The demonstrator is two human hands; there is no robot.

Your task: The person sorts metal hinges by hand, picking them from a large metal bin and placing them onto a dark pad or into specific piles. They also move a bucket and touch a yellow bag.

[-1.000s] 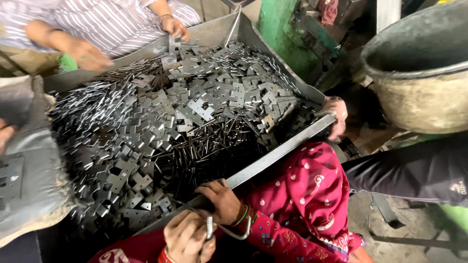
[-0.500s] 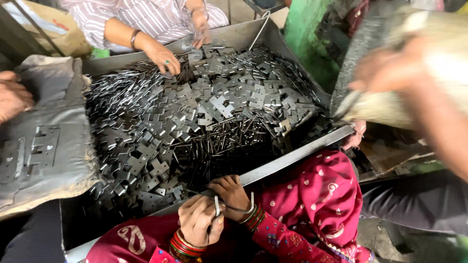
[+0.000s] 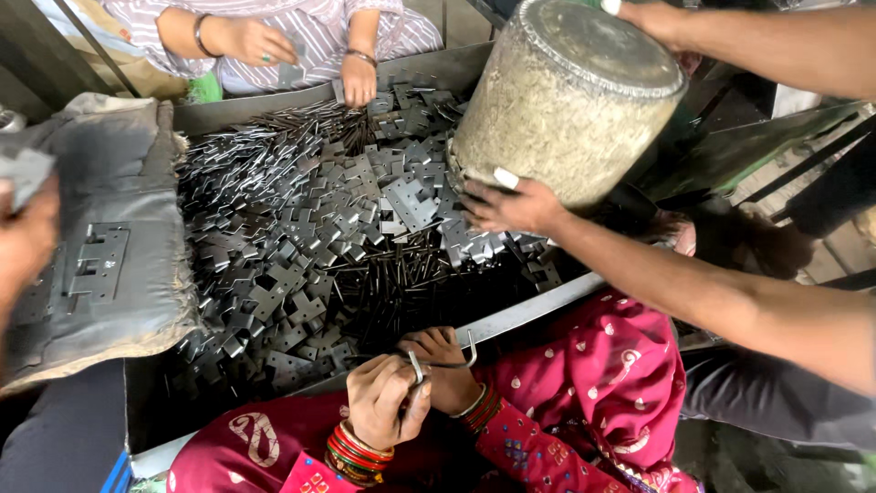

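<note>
bucket (image 3: 566,100) tipped mouth-down over the tray's (image 3: 520,315) right end, above the metal plates (image 3: 301,237) | our right hand (image 3: 511,205), fingers spread, holds its rim to steady it | left hand (image 3: 23,242) off the tray's left end, too blurred to tell its grip

The left hand (image 3: 26,239) sits at the left edge of the view, close to the camera and blurred. Only part of it shows, with the back of the hand facing up. Whether its fingers are curled or spread cannot be determined.

The right arm enters from the lower right edge and extends leftward, forearm bare, elbow out of view. The wrist is straight and in line with the forearm. The right hand (image 3: 511,206) is at full reach with the fingers spread and pointing left. The thumb is raised and pressed against the side wall of a bucket (image 3: 566,100). The fingers lie under the bucket's lower rim, supporting it.
</note>
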